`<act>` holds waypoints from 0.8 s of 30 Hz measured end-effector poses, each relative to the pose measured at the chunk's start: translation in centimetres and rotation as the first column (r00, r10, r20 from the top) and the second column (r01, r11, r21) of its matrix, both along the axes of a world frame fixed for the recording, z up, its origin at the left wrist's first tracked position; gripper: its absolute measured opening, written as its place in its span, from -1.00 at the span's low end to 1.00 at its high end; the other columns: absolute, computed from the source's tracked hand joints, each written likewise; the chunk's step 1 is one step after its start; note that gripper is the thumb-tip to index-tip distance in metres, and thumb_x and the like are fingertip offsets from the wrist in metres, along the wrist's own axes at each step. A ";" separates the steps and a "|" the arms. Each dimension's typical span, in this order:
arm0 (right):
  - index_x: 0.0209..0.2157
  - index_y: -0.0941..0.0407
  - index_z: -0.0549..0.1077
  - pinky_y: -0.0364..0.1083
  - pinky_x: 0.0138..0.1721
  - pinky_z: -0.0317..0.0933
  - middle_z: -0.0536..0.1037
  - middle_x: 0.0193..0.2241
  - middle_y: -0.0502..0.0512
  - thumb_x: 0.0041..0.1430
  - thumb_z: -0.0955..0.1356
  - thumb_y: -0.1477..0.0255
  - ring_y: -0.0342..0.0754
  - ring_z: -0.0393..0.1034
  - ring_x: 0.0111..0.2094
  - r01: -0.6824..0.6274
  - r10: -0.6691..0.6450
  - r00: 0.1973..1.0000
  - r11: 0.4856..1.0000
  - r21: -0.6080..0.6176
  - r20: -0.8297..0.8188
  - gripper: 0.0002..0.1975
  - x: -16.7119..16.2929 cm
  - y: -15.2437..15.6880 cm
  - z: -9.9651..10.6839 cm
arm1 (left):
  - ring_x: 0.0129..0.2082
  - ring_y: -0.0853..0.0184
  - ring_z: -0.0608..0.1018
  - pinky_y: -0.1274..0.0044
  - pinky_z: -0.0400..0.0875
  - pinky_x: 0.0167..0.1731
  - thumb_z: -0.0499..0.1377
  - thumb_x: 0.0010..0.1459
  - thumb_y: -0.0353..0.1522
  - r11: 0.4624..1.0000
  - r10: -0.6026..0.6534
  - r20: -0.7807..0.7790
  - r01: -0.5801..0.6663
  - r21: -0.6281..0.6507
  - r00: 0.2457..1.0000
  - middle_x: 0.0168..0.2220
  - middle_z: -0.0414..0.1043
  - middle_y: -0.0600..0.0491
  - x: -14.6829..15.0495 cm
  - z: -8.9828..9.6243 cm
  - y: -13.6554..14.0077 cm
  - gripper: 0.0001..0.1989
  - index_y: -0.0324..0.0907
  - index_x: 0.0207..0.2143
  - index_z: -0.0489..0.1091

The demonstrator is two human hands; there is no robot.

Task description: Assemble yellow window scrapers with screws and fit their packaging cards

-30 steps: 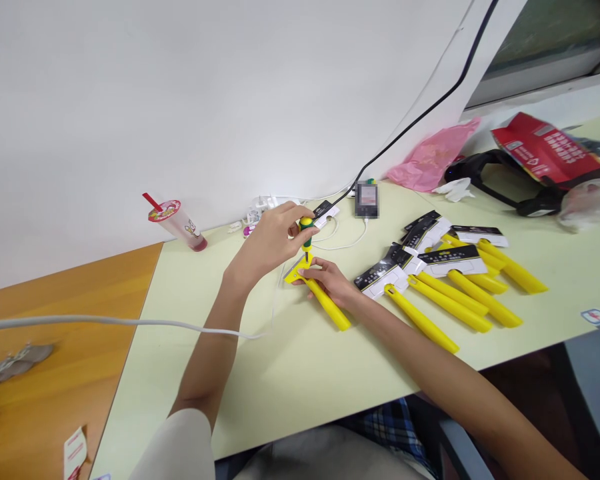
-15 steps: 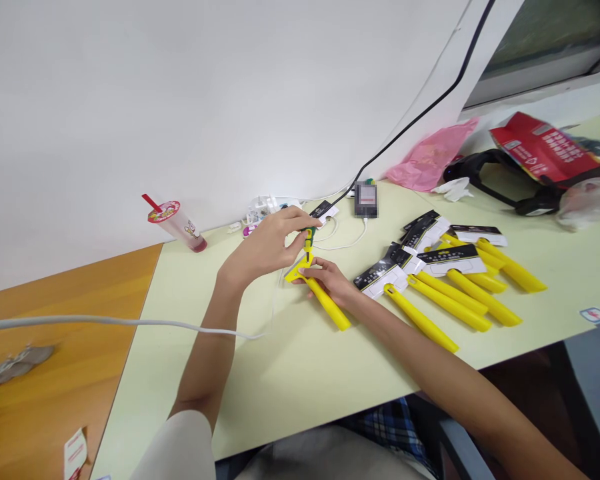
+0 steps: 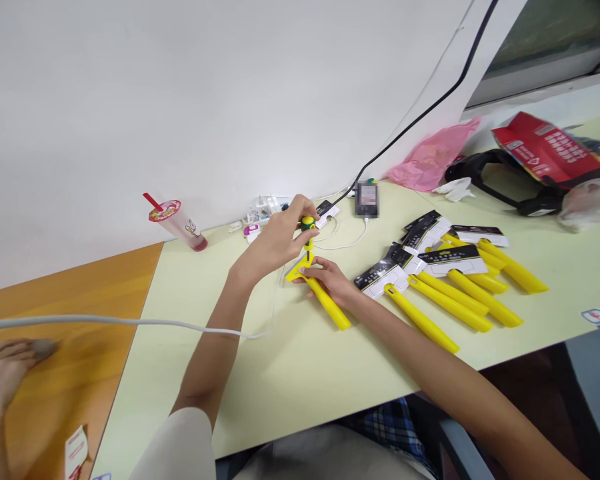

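My left hand (image 3: 279,235) is closed around the green and yellow handle of a screwdriver (image 3: 308,224), held upright with its shaft pointing down. Its tip meets the head of a yellow scraper (image 3: 329,305); the exact contact point is too small to make out. My right hand (image 3: 333,280) grips that scraper near its head, thumb on top, while the handle slants down to the right. To the right of my right hand lie several yellow scrapers (image 3: 423,319) with black and white cards (image 3: 383,277) over their heads.
Another person's hand (image 3: 3,370) rests on a grey item on the brown table. A cup with a red straw (image 3: 183,227) stands by the wall. A white cable (image 3: 180,325) crosses in front of my left forearm. A pink bag (image 3: 433,160) and a black frame-like object (image 3: 485,183) sit back right.
My left hand has shifted its fingers on the screwdriver, showing more of the handle top. Another person's hand has come in at the left over the grey item. My right hand stays put.
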State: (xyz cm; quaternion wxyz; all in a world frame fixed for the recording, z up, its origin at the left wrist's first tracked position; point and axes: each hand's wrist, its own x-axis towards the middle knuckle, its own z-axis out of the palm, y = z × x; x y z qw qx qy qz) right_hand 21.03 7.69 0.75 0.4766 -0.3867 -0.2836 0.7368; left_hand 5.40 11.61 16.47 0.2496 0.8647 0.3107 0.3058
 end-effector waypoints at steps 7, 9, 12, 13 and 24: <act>-0.24 0.06 0.43 -0.13 -0.65 0.52 0.75 -0.15 0.18 0.07 0.65 0.47 0.19 0.78 -0.19 0.012 -0.012 1.000 1.000 -0.015 -0.003 -0.63 -0.1 0.0 0.1 | 0.25 0.08 0.61 0.17 0.59 0.20 0.25 0.44 -0.33 0.997 0.015 -0.020 -0.017 -0.072 1.000 0.38 0.41 -0.19 -1.3 -0.1 0.8 -0.77 -0.07 0.10 0.40; -0.24 0.06 0.44 -0.13 -0.66 0.52 0.76 -0.14 0.19 0.07 0.64 0.47 0.19 0.78 -0.19 0.015 -0.015 1.000 1.000 -0.021 -0.005 -0.63 -0.1 0.0 0.1 | 0.26 0.09 0.58 0.20 0.61 0.20 0.27 0.43 -0.32 0.999 0.002 -0.019 -0.003 -0.053 1.000 0.35 0.42 -0.15 -1.6 0.2 1.0 -0.78 -0.07 0.08 0.46; -0.24 0.06 0.43 -0.13 -0.66 0.52 0.76 -0.14 0.19 0.07 0.64 0.48 0.19 0.78 -0.19 0.017 -0.017 1.000 1.000 -0.022 -0.010 -0.63 -0.1 0.0 0.0 | 0.20 0.15 0.59 0.27 0.64 0.16 0.29 0.41 -0.30 1.000 0.008 -0.040 -0.008 0.018 0.999 0.28 0.44 -0.09 -2.0 0.7 1.1 -0.84 -0.05 0.01 0.55; -0.24 0.06 0.43 -0.13 -0.66 0.52 0.76 -0.14 0.19 0.07 0.64 0.48 0.19 0.78 -0.19 0.017 -0.017 1.000 1.000 -0.020 -0.010 -0.63 0.0 0.0 0.0 | 0.14 0.17 0.61 0.30 0.65 0.12 0.29 0.41 -0.30 0.999 0.021 -0.052 -0.019 0.038 0.998 0.24 0.46 -0.07 -2.0 0.8 1.1 -0.84 -0.05 0.00 0.58; -0.22 0.05 0.43 -0.14 -0.64 0.53 0.76 -0.12 0.20 0.07 0.66 0.44 0.22 0.78 -0.15 0.009 -0.009 1.000 1.000 0.000 -0.002 -0.60 0.2 0.1 0.0 | -0.17 0.29 0.66 0.40 0.58 -0.08 0.16 0.38 -0.48 0.995 0.003 -0.134 0.011 0.102 0.991 0.08 0.62 0.00 -1.5 1.5 -0.1 -0.72 -0.05 0.03 0.55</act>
